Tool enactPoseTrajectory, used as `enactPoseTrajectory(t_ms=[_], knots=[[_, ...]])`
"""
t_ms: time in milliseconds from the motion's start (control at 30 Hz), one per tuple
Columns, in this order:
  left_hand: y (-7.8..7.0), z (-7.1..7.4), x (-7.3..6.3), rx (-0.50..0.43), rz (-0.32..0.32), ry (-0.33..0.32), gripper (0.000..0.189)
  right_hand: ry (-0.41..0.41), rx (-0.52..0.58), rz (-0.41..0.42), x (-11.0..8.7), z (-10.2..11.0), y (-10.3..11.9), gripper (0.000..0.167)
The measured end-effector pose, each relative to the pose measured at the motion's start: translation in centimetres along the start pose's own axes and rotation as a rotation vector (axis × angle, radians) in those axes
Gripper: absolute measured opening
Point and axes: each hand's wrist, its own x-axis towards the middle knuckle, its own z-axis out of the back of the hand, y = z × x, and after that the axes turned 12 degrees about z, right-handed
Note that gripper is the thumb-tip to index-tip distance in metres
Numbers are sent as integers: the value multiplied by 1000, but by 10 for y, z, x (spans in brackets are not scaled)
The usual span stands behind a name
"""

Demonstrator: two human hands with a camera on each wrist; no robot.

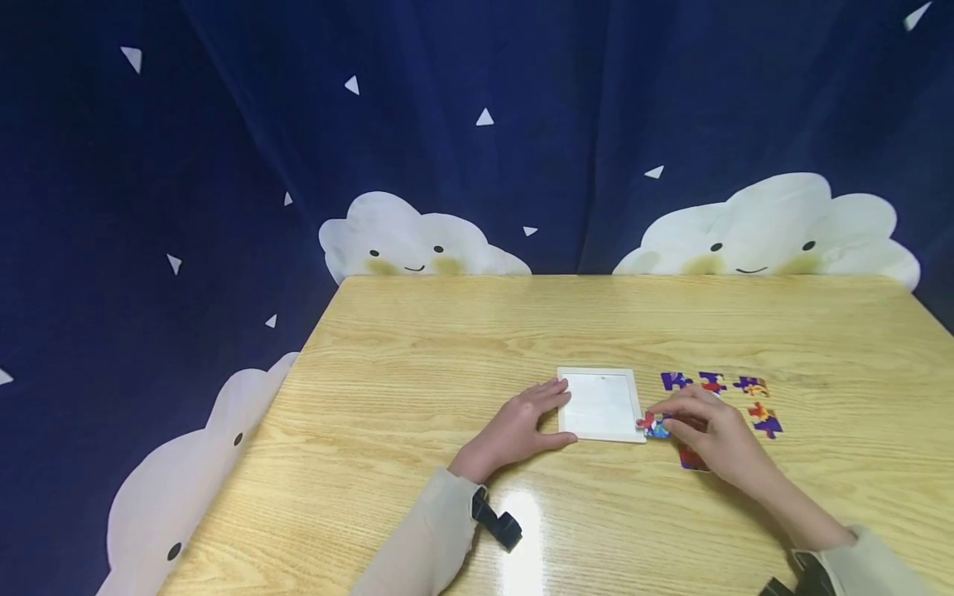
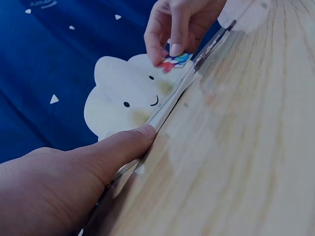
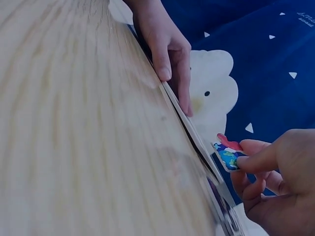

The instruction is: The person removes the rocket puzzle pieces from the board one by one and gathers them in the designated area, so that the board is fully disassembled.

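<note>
A shallow white square puzzle tray [image 1: 602, 406] lies on the table, its inside bare. Along the tray's left side rests my left hand [image 1: 522, 422], fingers extended on the rim and thumb at the near left corner. My right hand [image 1: 719, 430] pinches a jigsaw piece [image 3: 227, 156] between thumb and fingers just by the tray's right edge. This piece is red, blue and white. In the left wrist view the left thumb [image 2: 125, 147] presses at the tray's edge, and the pinched piece shows past it, above the table surface.
Several more jigsaw pieces lie right of the tray: a purple piece [image 1: 674, 381], one orange and purple piece [image 1: 765, 420] farther right, and a red piece [image 1: 694, 459] partly under the right hand. The wooden table [image 1: 417, 348] meets a dark blue curtain [image 1: 522, 50] behind.
</note>
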Motion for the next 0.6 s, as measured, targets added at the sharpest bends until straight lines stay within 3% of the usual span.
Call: enactPoseTrajectory(t_ms=[200,600], knots=[[1,-1,0,-8,4,-2,66,-4,-7,-74,-12,15,-2,25],[-1,1,0,-20,1,-4,65,-75,-58,-115,-38,42,-12,25]])
